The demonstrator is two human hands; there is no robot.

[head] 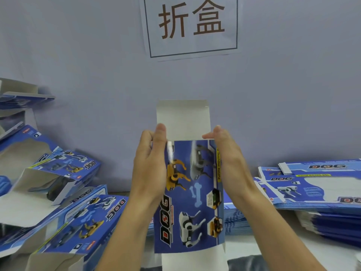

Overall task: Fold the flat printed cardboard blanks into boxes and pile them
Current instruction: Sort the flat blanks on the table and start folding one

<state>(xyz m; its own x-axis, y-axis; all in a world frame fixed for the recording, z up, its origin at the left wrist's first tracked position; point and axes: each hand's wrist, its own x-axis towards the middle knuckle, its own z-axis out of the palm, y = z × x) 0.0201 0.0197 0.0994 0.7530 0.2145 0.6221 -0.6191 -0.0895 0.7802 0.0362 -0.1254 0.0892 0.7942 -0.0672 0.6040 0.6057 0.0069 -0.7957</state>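
Held upright at centre: blue printed box (192, 194), pressed betw. left hand (151, 169) & right hand (230, 163), palms flat on its sides, white flap up top. Folded boxes (64, 194) piled left; flat blanks (316, 190) stacked right. Wall sign (192, 24) behind.

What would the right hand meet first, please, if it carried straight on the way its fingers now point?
Probably the wall. The right hand points up and away, alongside the box it holds and its white flap. Nothing else shows in that line, though depth is unclear.
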